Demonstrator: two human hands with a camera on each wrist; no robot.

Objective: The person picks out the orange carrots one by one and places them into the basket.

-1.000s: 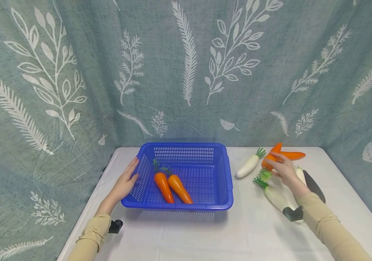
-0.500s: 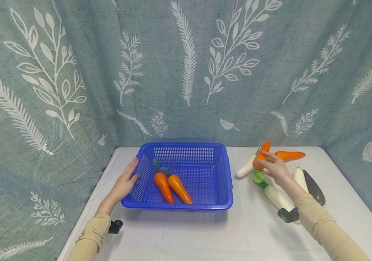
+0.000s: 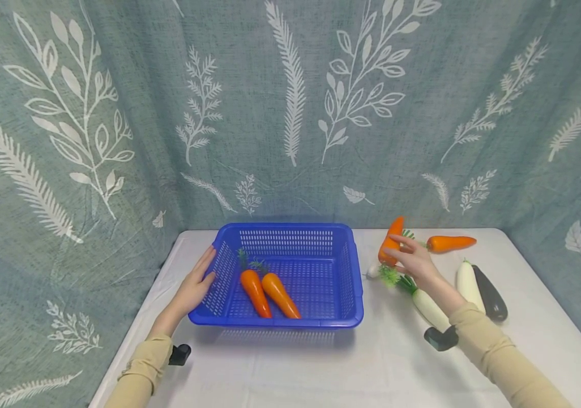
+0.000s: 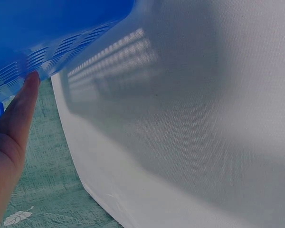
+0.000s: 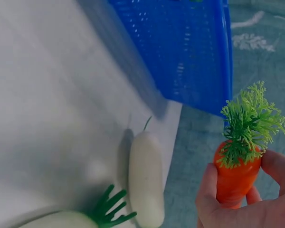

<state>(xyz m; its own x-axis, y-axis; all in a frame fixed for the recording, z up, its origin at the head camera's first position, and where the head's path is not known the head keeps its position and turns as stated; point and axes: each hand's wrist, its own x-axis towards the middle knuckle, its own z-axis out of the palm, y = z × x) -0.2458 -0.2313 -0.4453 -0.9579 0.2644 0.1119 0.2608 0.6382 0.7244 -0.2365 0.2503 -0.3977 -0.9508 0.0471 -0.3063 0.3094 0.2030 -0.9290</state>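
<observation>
In the head view my right hand (image 3: pixel 415 262) holds an orange carrot (image 3: pixel 391 241) above the table, its tip upward and its leafy green top hanging down. The right wrist view shows thumb and fingers around the carrot (image 5: pixel 237 183) near its leaves. My left hand (image 3: pixel 196 286) rests against the left side of a blue plastic basket (image 3: pixel 275 323), fingers straight along the rim. Its thumb (image 4: pixel 28 97) touches the slotted outer wall in the left wrist view. Inside the basket lie two carrots, one at the left (image 3: pixel 256 292) and another beside it (image 3: pixel 281 294).
A white radish (image 5: pixel 146 180) lies partly hidden behind the held carrot. Another white radish (image 3: pixel 430 309) is under the right forearm. Farther right are a carrot (image 3: pixel 451 243), a pale elongated vegetable (image 3: pixel 469 286) and a dark eggplant (image 3: pixel 491 294). A patterned curtain (image 3: pixel 270 113) stands behind the table.
My right hand has moved left with the carrot, lifting it away from the other carrot and over the white radish toward the basket. The left hand and basket have stayed still.
</observation>
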